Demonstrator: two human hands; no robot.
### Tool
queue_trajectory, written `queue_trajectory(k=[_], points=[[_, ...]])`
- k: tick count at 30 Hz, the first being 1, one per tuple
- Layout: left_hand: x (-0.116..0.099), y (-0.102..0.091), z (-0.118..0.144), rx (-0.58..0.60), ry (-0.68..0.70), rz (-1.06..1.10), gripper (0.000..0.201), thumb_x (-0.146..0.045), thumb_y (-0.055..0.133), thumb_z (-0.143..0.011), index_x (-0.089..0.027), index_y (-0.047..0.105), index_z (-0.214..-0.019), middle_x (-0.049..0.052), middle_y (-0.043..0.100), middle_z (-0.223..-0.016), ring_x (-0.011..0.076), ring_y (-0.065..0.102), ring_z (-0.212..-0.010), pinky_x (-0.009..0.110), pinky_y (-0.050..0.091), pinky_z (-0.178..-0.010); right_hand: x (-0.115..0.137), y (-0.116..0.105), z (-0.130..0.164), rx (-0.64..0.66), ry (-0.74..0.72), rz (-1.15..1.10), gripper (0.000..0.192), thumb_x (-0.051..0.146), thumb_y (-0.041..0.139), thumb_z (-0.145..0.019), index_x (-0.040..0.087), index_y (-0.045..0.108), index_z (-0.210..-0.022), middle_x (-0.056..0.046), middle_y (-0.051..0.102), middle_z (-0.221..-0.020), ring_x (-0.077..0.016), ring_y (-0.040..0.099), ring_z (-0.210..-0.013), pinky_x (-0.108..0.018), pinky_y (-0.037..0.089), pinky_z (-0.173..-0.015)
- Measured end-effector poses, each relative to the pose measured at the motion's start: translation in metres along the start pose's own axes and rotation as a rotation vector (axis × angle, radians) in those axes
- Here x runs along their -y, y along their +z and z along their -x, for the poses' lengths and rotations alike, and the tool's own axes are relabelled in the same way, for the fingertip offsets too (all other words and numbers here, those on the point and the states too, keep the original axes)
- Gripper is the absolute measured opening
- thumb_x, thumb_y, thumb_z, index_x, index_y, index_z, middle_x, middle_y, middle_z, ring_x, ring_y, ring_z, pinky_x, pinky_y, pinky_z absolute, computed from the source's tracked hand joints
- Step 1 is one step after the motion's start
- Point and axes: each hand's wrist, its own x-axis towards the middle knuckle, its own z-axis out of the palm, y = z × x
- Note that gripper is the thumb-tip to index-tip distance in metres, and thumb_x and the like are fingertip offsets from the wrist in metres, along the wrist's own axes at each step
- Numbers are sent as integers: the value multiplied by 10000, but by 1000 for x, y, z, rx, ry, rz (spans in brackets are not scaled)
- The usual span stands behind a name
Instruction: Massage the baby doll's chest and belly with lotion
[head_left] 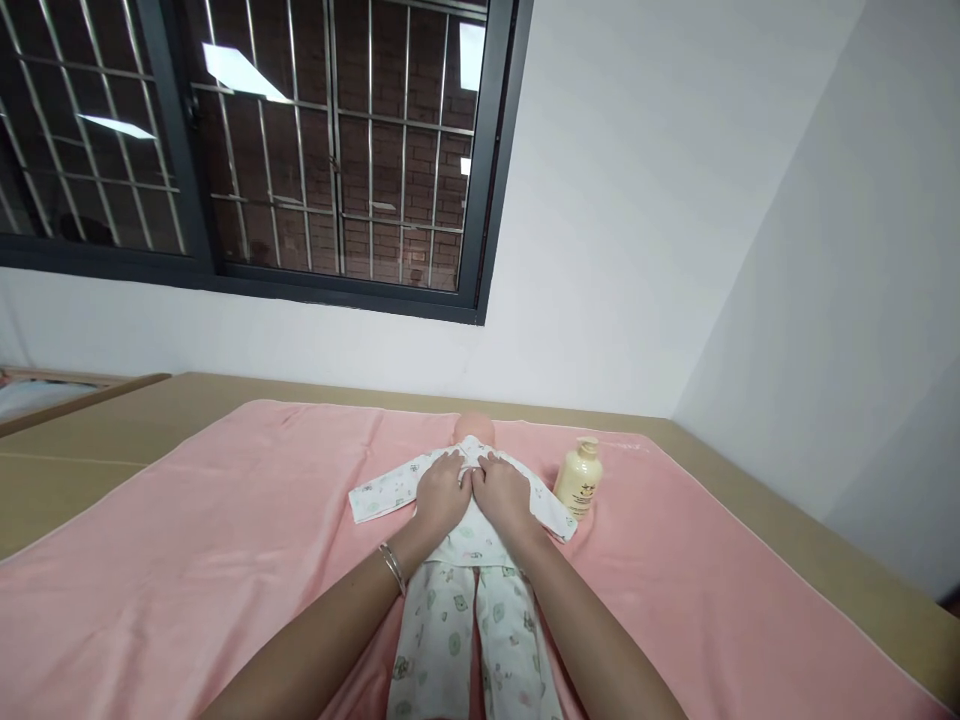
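A baby doll (474,430) lies on its back in a white long-sleeved shirt (474,540) and white trousers (442,640) with a small green print. My left hand (444,492) rests on the shirt's chest, fingers curled on the cloth just below the collar. Beside it my right hand (504,490) is curled on the other half of the chest, and the two thumbs meet at the middle. The pinched cloth between the fingertips is mostly hidden by the hands. Both sleeves stretch outward, and the doll's hands do not show.
A cream pump bottle (579,480) stands by the sleeve on the right. Under everything spreads a pink blanket (247,560) on a tan tabletop (97,430). Behind rise a white wall (600,250) and a dark-framed barred window (337,150).
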Motion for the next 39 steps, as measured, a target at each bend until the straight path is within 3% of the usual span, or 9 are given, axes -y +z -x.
queue_trajectory(k=[6, 15, 23, 28, 32, 35, 39], points=[[9, 7, -4, 92, -74, 9, 547, -406, 417, -921, -145, 420, -1401, 104, 404, -1490, 277, 259, -1432, 451, 267, -1165, -15, 10, -6, 49, -27, -38, 519, 365, 274, -970, 248, 331, -1473, -44, 262, -1558, -251, 190, -1429, -467, 109, -1131], [8, 7, -3, 104, -91, 31, 541, -403, 410, -925, -163, 409, -1409, 92, 398, -1496, 264, 247, -1437, 451, 249, -1170, -15, 11, -5, 80, -8, -40, 526, 382, 244, -982, 257, 295, -1490, -30, 230, -1568, -237, 134, -1449, -473, 88, -1143], [5, 2, -2, 100, -85, 17, 530, -399, 409, -924, -163, 418, -1399, 93, 410, -1487, 262, 279, -1422, 422, 245, -1163, -8, 5, 0, 27, 6, -8, 512, 360, 260, -975, 218, 367, -1455, -72, 321, -1530, -238, 245, -1411, -449, 122, -1128], [-3, -13, -1, 85, -107, -63, 477, -402, 429, -900, -155, 512, -1299, 128, 562, -1331, 266, 477, -1271, 400, 327, -1090, 7, -5, 10, -81, 8, 145, 448, 339, 308, -955, 130, 573, -1249, -167, 636, -1185, -269, 551, -1132, -449, 172, -1095], [-7, -21, -2, 108, -162, -132, 381, -393, 389, -905, -165, 616, -1107, 123, 658, -1131, 281, 578, -1107, 423, 401, -986, 14, -10, 14, -59, 11, 171, 386, 341, 355, -934, 148, 652, -1087, -156, 684, -1038, -255, 606, -1000, -424, 212, -1075], [0, -17, -7, 125, -132, -98, 415, -417, 398, -903, -148, 600, -1144, 131, 648, -1168, 278, 566, -1138, 420, 404, -995, 6, -7, 10, -50, 14, 93, 408, 367, 363, -927, 171, 614, -1182, -142, 633, -1203, -274, 541, -1142, -430, 228, -1073], [15, -7, -17, 155, -45, -1, 500, -436, 409, -914, -175, 483, -1334, 96, 507, -1409, 239, 428, -1326, 404, 311, -1114, -10, -1, -3, 55, -7, -3, 540, 394, 344, -935, 174, 403, -1425, -106, 385, -1491, -287, 320, -1365, -459, 181, -1110]])
